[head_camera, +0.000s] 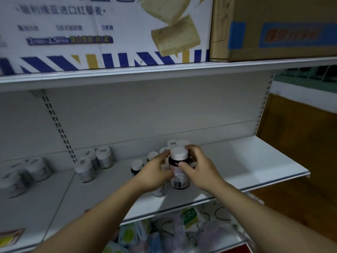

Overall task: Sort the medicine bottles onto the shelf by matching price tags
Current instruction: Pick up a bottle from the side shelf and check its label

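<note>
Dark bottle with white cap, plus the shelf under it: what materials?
Dark brown round bottle: glossy amber-dark plastic or glass, with a slight sheen on the shoulder; cannot tell which. White round cap: probably matte plastic, with an even, dull surface. White shelf board: likely painted sheet metal, given the thin folded front lip and smooth satin coat.

The white carton (102,24) reads "进口红藜麦", with "1" and "1.5" on its blue band (70,40); other print is too blurred.

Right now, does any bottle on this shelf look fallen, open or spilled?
Nothing stands out. The left hand and right hand hold the dark bottle upright, cap on. The other bottles on the shelf stand capped; the far left ones are blurred.
</note>
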A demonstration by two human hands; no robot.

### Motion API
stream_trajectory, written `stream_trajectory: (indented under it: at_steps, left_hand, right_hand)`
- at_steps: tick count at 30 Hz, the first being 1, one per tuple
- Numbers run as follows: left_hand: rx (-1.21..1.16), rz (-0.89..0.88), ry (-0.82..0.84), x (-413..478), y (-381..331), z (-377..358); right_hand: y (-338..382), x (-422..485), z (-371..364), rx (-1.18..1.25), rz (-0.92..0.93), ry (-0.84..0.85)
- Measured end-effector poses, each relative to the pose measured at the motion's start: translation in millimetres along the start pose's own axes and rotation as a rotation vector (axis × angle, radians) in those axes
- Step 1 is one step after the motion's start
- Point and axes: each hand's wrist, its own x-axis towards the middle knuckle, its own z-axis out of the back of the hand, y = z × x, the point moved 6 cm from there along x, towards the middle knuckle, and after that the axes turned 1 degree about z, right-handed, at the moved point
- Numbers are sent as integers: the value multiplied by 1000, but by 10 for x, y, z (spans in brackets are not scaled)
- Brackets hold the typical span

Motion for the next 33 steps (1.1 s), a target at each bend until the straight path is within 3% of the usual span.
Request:
stream_trajectory:
  at_steps: [4,13,19,27,33]
  left_hand:
    - [-157,-119,47,-336,-245,141]
    - [-240,-247,-180,-1398,-488,853]
    - [-383,-302,-155,-2092,-452,1225]
    - [-326,-371,-340,-2676,-462,1483]
    - [-342,-438,-393,-2941,-706,1575]
  right_hand:
    - [524,-30,162,102,67,-50]
    - [1715,-434,-215,254,193,-6]
    - [2287,-790,-597,436,199,64]
    - [2724,-1092,-853,487,196,128]
    - [3079,-1214,-757,506,303,155]
